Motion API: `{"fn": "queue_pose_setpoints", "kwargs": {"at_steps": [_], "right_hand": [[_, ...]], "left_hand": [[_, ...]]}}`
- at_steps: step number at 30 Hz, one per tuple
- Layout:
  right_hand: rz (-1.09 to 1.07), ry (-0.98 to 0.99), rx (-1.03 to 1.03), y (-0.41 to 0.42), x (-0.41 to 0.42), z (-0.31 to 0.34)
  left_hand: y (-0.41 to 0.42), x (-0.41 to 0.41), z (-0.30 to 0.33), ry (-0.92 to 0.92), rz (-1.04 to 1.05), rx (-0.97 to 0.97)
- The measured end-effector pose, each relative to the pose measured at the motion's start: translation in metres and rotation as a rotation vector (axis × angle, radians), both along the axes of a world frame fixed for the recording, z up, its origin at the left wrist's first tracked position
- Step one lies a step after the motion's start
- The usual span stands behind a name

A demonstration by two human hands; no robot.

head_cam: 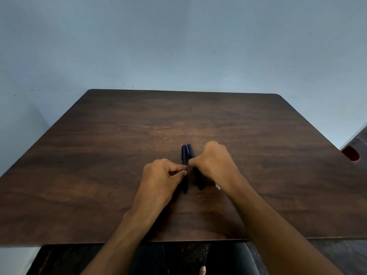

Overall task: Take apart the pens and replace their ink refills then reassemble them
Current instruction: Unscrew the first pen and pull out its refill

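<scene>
Two dark pens with blue markings lie side by side, pointing away from me, on the brown wooden table (99, 155). The left pen (184, 155) runs down to the table near my left hand (160, 175), whose thumb and fingertips pinch it at mid-length. The right pen (190, 150) passes under my right hand (214, 161), whose fingers curl round its middle; its lower end shows below the hand. A small white bit (217, 185) peeks out beside my right wrist.
The table's far edge meets a pale blue wall (178, 46). A red object (351, 153) sits past the table's right edge. Dark floor and a black seat (228, 257) lie below the near edge.
</scene>
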State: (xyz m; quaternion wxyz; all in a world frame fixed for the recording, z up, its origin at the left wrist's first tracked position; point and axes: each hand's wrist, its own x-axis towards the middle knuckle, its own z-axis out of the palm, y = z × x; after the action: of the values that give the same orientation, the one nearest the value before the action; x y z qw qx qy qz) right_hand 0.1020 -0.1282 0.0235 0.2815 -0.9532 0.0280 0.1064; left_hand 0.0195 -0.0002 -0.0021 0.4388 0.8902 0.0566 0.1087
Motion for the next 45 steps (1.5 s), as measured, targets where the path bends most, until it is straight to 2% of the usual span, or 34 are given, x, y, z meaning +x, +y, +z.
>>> {"fn": "queue_pose_setpoints", "kwargs": {"at_steps": [3, 5, 8, 12, 14, 17, 20, 26, 33, 45], "right_hand": [[0.063, -0.036, 0.127, -0.015, -0.018, 0.011], [0.102, -0.065, 0.214, -0.024, -0.033, 0.016], [0.161, -0.087, 0.278, -0.032, -0.053, 0.017], [0.189, -0.052, 0.338, -0.037, -0.064, 0.013], [0.154, 0.001, 0.483, -0.036, -0.067, 0.012], [0.089, 0.166, 0.901, -0.030, -0.071, 0.009], [0.051, 0.139, 1.017, -0.028, -0.071, 0.002], [0.033, -0.002, 0.988, -0.024, -0.070, -0.007], [0.037, -0.155, 0.978, -0.020, -0.070, -0.007], [0.049, -0.173, 0.978, -0.019, -0.069, -0.009]], "left_hand": [[0.004, 0.002, 0.000, -0.074, 0.074, -0.103], [0.004, 0.005, 0.001, -0.075, 0.106, -0.319], [-0.001, 0.010, 0.006, 0.045, 0.064, -0.722], [-0.006, 0.013, 0.012, 0.128, 0.009, -0.926], [-0.009, 0.014, 0.014, 0.136, 0.018, -0.956], [-0.015, 0.014, 0.017, 0.120, 0.013, -0.929], [-0.019, 0.012, 0.021, 0.101, -0.009, -0.935], [-0.018, 0.013, 0.024, 0.091, 0.027, -0.874], [-0.019, 0.013, 0.025, 0.056, 0.041, -0.901], [-0.019, 0.012, 0.026, 0.079, 0.053, -0.953]]}}
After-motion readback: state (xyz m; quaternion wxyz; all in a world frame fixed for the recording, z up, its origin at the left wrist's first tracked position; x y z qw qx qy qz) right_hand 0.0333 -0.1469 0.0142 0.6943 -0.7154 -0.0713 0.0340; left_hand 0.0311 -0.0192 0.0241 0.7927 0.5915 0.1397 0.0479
